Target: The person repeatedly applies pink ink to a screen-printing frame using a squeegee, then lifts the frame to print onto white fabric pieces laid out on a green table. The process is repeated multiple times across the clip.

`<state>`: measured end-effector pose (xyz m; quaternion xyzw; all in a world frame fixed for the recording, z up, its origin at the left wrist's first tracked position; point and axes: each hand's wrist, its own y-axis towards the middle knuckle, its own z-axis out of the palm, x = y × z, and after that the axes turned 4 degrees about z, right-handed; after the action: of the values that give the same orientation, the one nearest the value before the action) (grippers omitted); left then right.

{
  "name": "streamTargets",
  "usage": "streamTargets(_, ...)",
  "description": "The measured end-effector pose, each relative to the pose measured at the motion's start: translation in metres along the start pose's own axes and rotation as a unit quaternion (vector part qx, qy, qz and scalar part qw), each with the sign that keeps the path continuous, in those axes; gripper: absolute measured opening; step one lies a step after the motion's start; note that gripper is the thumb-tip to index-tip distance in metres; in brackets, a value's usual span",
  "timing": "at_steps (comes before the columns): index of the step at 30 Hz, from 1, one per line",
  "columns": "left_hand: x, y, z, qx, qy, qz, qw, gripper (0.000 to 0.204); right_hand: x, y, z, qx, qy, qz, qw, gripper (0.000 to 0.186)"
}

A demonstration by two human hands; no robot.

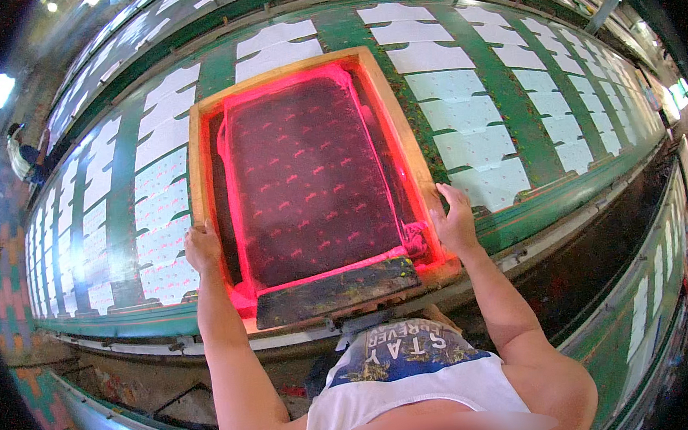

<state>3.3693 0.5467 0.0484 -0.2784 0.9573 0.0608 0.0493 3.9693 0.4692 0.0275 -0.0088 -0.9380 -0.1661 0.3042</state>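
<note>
A wooden screen-printing frame (391,102) lies over the long green table in front of me. Its dark mesh (302,170) carries rows of small pink motifs and is bordered by bright pink ink. My left hand (203,247) is closed around the frame's left side, near its lower part. On the opposite side my right hand (455,220) grips the right rail, fingers over the edge. A dark, ink-stained squeegee (337,293) rests across the near end of the frame, touched by neither hand. Whether the frame lies flat or is slightly raised, I cannot tell.
White fabric pieces lie in columns along the green table (502,103). Printed pieces (165,249) with pink motifs are left of the frame; pale pieces (474,148) lie right. A rail (520,258) runs along the near edge. Another person (25,156) stands far left.
</note>
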Motion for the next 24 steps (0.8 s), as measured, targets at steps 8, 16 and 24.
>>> streamTargets(8, 0.018, 0.012, 0.014, 0.029, -0.058, -0.012, 0.998, 0.060, -0.003, 0.044, 0.042, 0.097, -0.017, 0.147, 0.984, 0.091)
streamTargets(16, 0.040, 0.020, 0.030, 0.042, -0.119, -0.001, 0.992, 0.054, 0.006, 0.064, 0.056, 0.010, -0.070, 0.105, 0.992, 0.067)
streamTargets(24, 0.050, 0.034, 0.026, 0.042, -0.146, 0.037, 0.988, 0.047, 0.023, 0.074, 0.025, -0.010, -0.040, 0.078, 0.996, 0.059)
